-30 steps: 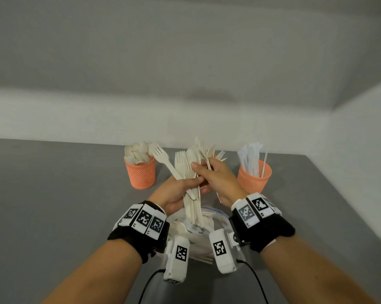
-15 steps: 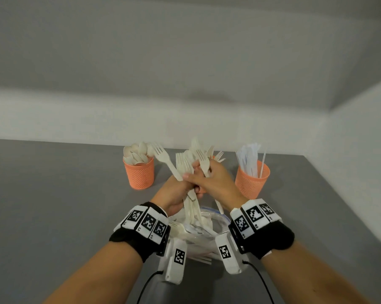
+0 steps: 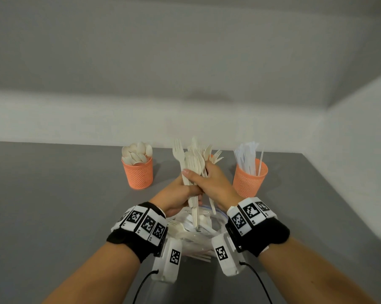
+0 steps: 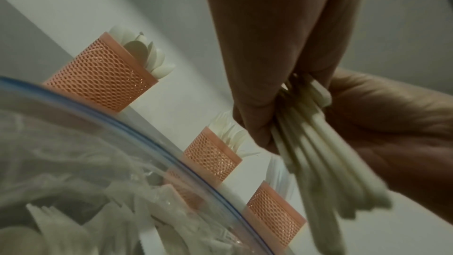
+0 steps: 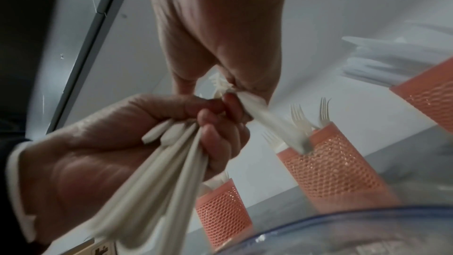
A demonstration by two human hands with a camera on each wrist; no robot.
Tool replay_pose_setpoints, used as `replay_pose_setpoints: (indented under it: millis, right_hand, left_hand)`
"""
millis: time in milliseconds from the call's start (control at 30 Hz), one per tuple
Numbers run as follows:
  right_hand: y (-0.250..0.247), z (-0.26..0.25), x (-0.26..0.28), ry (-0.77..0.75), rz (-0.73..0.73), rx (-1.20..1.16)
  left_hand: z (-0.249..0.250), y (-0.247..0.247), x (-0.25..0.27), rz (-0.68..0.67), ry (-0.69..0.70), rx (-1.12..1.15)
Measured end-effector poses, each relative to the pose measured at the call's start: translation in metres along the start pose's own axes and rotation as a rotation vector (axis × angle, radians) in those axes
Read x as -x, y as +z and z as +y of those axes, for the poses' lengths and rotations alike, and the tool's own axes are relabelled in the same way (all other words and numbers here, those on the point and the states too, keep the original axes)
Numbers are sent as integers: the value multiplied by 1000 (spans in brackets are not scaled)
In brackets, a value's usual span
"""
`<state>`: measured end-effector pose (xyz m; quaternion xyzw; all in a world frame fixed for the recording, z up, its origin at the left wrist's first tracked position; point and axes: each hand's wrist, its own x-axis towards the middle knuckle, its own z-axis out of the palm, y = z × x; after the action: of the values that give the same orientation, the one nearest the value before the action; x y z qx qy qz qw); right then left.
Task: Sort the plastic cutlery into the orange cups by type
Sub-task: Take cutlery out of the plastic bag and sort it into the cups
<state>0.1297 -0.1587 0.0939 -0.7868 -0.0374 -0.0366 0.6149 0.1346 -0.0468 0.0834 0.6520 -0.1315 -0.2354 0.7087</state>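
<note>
Both hands grip one bundle of white plastic forks (image 3: 193,160), held upright over a clear bag of mixed cutlery (image 3: 198,235). My left hand (image 3: 180,195) grips the handles low down, and my right hand (image 3: 203,179) wraps the bundle just above it. The wrist views show the same handles (image 4: 318,154) (image 5: 161,172) squeezed between both fists. Three orange mesh cups stand behind. The left one (image 3: 138,174) holds spoons and the right one (image 3: 250,179) holds knives. The middle cup (image 5: 331,166) holds forks and is mostly hidden behind my hands in the head view.
The grey table (image 3: 53,205) ends at a white wall behind the cups and at an edge on the right. The bag's blue-edged mouth (image 4: 157,143) lies directly under my wrists. Cables hang from both wrist cameras.
The fork that splayed out to the left has been drawn in, so the bundle is tighter and more upright. My right hand has slid further round it. The cups have not moved.
</note>
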Motion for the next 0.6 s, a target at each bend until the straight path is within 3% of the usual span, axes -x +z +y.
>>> replay_pose_setpoints:
  millis: [133, 267, 400, 600]
  right_hand:
    - [3, 1, 6, -35, 27, -101]
    - [4, -1, 7, 32, 9, -151]
    - [-1, -1, 2, 46, 10, -191]
    - [-10, -2, 2, 120, -81, -361]
  left_hand:
    - [2, 3, -2, 15, 56, -66]
    - [7, 9, 0, 65, 107, -250]
    - [1, 7, -3, 114, 129, -170]
    - [0, 5, 0, 12, 175, -66]
